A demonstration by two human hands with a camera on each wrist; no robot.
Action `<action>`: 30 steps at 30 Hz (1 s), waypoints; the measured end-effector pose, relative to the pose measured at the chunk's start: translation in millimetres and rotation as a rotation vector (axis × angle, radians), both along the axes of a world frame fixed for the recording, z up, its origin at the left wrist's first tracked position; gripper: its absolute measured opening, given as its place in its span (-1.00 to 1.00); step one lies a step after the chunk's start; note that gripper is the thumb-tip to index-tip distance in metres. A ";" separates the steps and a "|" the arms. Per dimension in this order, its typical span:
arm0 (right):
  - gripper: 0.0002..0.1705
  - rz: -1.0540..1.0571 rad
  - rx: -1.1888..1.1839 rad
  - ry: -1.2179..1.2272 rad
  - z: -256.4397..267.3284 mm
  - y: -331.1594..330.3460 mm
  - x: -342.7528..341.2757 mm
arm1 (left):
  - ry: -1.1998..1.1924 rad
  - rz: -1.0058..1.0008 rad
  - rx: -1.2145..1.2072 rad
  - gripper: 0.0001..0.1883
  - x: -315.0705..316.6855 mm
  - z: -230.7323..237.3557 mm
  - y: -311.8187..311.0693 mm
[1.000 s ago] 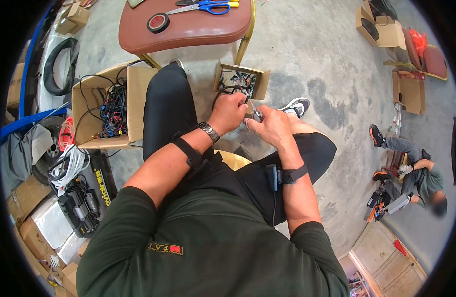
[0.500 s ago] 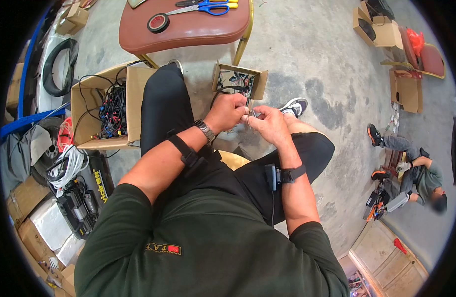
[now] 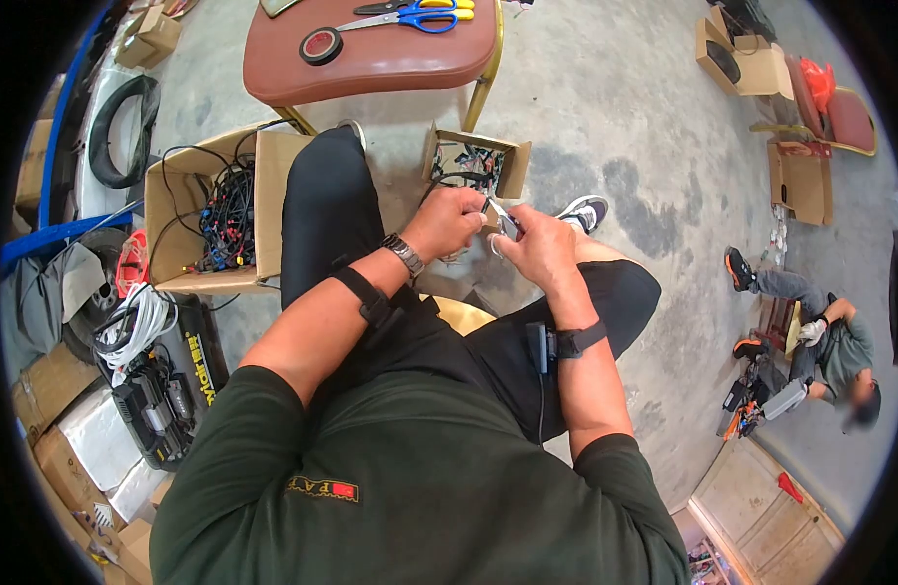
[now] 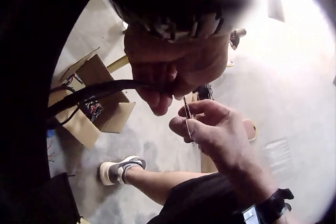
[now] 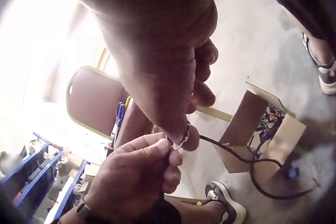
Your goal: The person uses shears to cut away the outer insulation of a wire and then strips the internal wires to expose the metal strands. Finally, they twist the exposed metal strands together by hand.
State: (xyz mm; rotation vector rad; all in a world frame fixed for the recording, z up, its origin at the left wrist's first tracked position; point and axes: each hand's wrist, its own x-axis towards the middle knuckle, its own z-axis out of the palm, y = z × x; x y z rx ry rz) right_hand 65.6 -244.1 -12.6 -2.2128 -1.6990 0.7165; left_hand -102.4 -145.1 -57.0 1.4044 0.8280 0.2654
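My left hand [image 3: 447,222] grips the end of a black cable [image 4: 100,88] between curled fingers. From there the cable runs off toward a small cardboard box and loops beside it [image 5: 252,170] in the right wrist view. Just to the right, my right hand [image 3: 544,249] holds a small silver metal tool [image 3: 507,225] with a narrow tip that points at the left fingertips. In the left wrist view the tool shows as a thin sliver [image 4: 187,109] between thumb and fingers; its exact kind I cannot tell. Both hands work close together above the floor, between the knees.
Beyond the hands stands the small open box [image 3: 515,174] with wire scraps. A larger carton [image 3: 269,205] of tangled wires sits left of the left leg. Blue-handled scissors [image 3: 425,16] and black tape [image 3: 321,46] lie on a brown chair [image 3: 390,73]. Another person [image 3: 849,341] sits far right.
The hands came together at the cable end half a second ago, hiding much of the tool. Now the right hand has drawn slightly right, and the silver tool shows again.
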 end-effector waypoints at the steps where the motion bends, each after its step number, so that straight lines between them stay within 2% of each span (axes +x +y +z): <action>1: -0.61 0.025 0.011 -0.025 1.2 -0.2 1.1 | 0.019 -0.018 -0.024 -0.84 -0.8 0.8 1.5; 5: -0.62 0.084 0.081 -0.121 -7.7 -3.2 4.9 | 0.012 -0.031 0.011 -0.85 -2.0 -1.7 1.3; 11: -0.64 0.100 -0.015 -0.103 -7.5 -2.8 5.4 | 0.042 -0.050 0.111 -0.83 -1.0 -4.6 1.8; 14: -0.62 0.099 0.066 -0.052 -17.0 -5.3 10.5 | -0.021 -0.049 0.215 -0.84 -1.2 -12.0 -4.6; 17: -0.58 -0.090 -0.023 0.256 -10.4 -1.7 11.3 | -0.051 0.020 0.175 -0.84 0.3 -22.2 -3.5; 20: -0.59 -0.192 -0.029 0.367 -12.4 0.0 13.8 | -0.035 0.099 -0.109 -0.83 1.1 -18.8 2.4; 23: -0.54 -0.154 -0.097 0.327 -8.1 0.6 12.8 | -0.050 0.140 -0.264 -0.82 0.1 -18.3 5.4; 30: -0.50 -0.100 -0.163 0.219 -0.2 2.8 9.7 | -0.036 0.170 -0.347 -0.81 0.8 -8.1 5.6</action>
